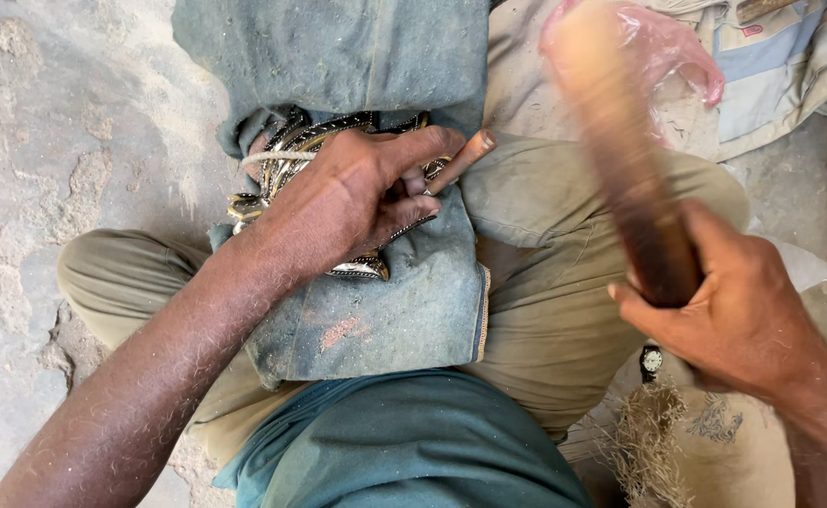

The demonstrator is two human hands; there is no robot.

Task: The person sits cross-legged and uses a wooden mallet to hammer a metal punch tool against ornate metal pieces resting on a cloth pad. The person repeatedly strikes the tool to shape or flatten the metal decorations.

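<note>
Single head-worn view, steeply downward, close over the seated person's lap and both forearms.

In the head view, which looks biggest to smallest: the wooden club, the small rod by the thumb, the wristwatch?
1. Wooden club, though blurred and near the camera.
2. Small rod in the left hand.
3. Wristwatch.

A cloth (376, 310) lies over the person's lap, metal pieces (286, 155) on it; a plastic bag (667, 47) lies beyond the right knee, a wristwatch (651, 360) beside it.
</note>
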